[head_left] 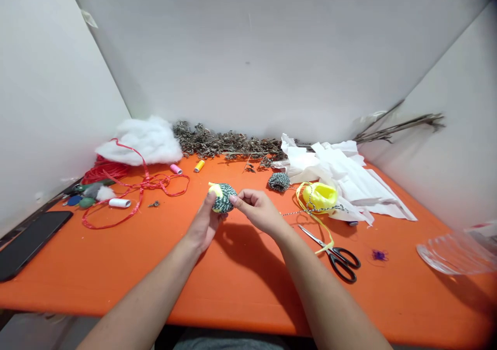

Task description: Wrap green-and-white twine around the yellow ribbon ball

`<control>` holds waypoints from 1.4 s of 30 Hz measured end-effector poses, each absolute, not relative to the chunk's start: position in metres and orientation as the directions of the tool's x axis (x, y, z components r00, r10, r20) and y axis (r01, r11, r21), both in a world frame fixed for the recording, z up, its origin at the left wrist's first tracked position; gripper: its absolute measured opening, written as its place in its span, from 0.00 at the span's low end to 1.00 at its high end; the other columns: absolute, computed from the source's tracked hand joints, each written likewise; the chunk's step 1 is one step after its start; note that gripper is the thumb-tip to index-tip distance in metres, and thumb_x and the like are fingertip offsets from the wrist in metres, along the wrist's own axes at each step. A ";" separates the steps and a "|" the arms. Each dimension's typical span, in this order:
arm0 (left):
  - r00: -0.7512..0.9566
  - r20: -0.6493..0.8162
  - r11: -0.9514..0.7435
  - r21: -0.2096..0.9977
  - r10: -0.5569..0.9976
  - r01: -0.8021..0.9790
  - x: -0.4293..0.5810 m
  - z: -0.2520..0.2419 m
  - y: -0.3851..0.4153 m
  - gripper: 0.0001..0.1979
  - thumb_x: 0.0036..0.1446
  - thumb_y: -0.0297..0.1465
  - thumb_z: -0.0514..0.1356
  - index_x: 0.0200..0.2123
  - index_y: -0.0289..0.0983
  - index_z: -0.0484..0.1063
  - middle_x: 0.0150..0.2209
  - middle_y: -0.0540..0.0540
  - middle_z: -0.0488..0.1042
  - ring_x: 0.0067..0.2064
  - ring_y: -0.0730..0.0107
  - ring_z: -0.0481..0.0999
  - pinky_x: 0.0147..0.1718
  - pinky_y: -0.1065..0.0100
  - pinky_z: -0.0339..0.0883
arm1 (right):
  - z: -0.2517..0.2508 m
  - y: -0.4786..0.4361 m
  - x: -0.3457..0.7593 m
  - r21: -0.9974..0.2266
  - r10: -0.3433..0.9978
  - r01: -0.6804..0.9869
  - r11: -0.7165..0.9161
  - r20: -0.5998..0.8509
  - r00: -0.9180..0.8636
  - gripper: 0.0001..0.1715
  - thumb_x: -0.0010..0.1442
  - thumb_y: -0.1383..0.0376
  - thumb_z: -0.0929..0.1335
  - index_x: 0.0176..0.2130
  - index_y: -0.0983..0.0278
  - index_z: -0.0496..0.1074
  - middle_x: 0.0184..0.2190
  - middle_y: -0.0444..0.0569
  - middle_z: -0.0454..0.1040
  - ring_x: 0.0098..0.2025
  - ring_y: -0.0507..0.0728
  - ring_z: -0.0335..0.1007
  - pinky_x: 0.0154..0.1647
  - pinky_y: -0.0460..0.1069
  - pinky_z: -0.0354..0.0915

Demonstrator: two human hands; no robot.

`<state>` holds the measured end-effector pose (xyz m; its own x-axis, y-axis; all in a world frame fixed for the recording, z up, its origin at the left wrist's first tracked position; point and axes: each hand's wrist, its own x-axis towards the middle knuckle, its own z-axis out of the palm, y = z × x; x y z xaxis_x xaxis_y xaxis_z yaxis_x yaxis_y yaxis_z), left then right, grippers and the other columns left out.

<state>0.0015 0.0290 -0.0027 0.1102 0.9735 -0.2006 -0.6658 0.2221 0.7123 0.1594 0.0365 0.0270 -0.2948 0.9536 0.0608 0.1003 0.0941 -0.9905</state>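
Above the middle of the orange table, my left hand (205, 220) is closed around a small ball wrapped in dark green and white twine (224, 199), with a yellow patch on its left end. My right hand (256, 209) pinches at the ball's right side with thumb and fingers; whether twine is between the fingertips I cannot make out. A strand of the same twine runs right from my right hand toward a yellow ribbon roll (320, 197). Behind it sits a second roll of dark and white twine (278, 181). Black-handled scissors (334, 257) lie partly open to the right.
White stuffing (145, 140), red ribbon (145, 184), thread spools (176, 169) and a black phone (33, 241) are at left. Dried plants (229, 144) line the back wall. White paper (341, 171), a purple tangle (379, 255) and a clear plastic container (458, 251) lie at right.
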 end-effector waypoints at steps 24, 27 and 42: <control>0.076 -0.233 0.207 0.611 0.969 -0.764 -0.001 0.000 0.034 0.14 0.58 0.39 0.68 0.41 0.36 0.76 0.36 0.47 0.81 0.29 0.74 0.78 0.25 0.76 0.73 | 0.032 0.032 0.158 -0.992 0.932 0.079 0.102 0.068 -0.357 0.27 0.57 0.42 0.70 0.32 0.64 0.70 0.25 0.40 0.66 0.25 0.49 0.55 0.26 0.46 0.53; 0.074 -0.250 0.214 0.597 0.965 -0.773 -0.001 0.002 0.034 0.12 0.60 0.38 0.67 0.41 0.35 0.76 0.36 0.46 0.81 0.29 0.75 0.79 0.26 0.76 0.75 | 0.030 0.033 0.157 -0.991 0.932 0.080 0.104 0.069 -0.357 0.26 0.57 0.43 0.71 0.33 0.64 0.71 0.26 0.41 0.67 0.26 0.49 0.56 0.26 0.46 0.54; 0.051 -0.279 0.213 0.589 0.959 -0.780 -0.001 0.007 0.032 0.10 0.67 0.36 0.59 0.42 0.35 0.76 0.36 0.45 0.82 0.29 0.72 0.81 0.28 0.75 0.79 | 0.032 0.032 0.157 -0.988 0.929 0.092 0.125 0.085 -0.359 0.25 0.58 0.45 0.71 0.30 0.64 0.69 0.23 0.40 0.64 0.25 0.49 0.54 0.27 0.46 0.54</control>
<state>-0.0006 0.0319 0.0068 0.0509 0.9588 -0.2793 -0.7798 0.2129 0.5888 0.1569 0.0319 0.0322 -0.3592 0.9294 0.0845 0.0918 0.1253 -0.9879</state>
